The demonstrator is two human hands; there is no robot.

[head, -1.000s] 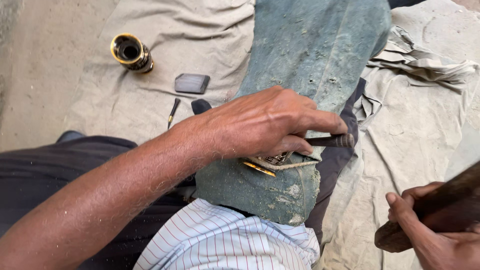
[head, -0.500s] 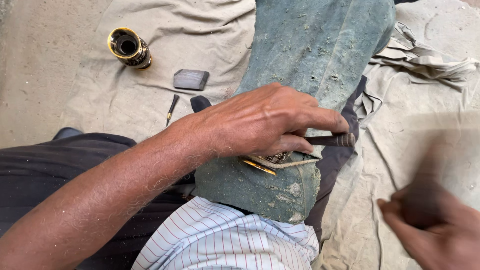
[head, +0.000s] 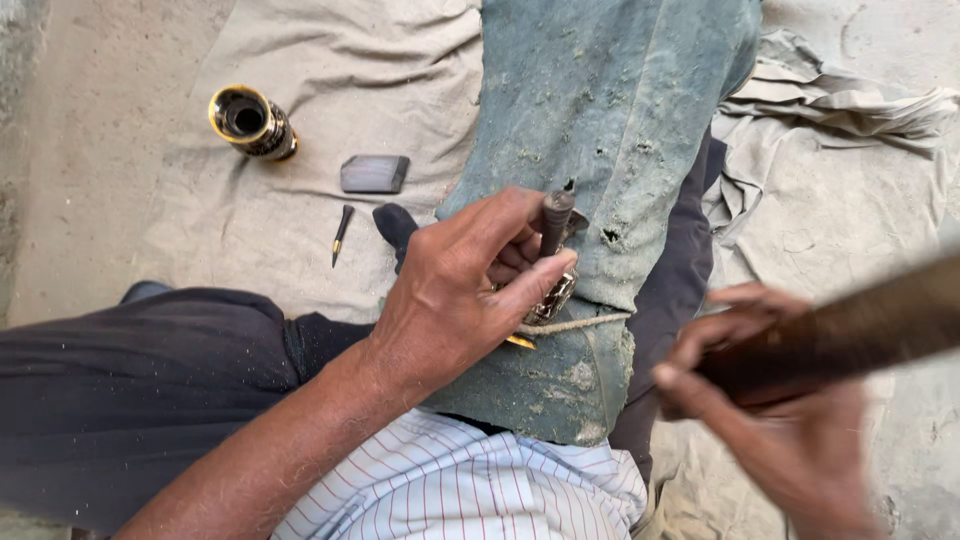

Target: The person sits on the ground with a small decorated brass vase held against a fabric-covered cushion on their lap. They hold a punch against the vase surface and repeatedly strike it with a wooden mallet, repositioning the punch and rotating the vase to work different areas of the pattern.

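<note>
Pale cloth covers the ground, and on the green-clad knee point(head: 600, 130) the left hand point(head: 470, 290) pinches a small punch point(head: 556, 218) upright on the patterned piece point(head: 553, 297), so the right hand point(head: 790, 420), gripping the dark mallet point(head: 850, 330), should strike squarely.

The right hand point(head: 790, 420) is smeared by motion blur, and the picture's bottom edge cuts off its wrist. The long dark brown wooden handle point(head: 850, 335) it grips is blurred too and runs out past the right edge, so its far end cannot be seen. The left hand point(head: 465, 290) covers most of the small patterned metal piece point(head: 553, 298) under its thumb, leaving that piece's shape unclear. The lower end of the thin dark punch tool point(head: 555, 220) disappears among the fingers.
</note>
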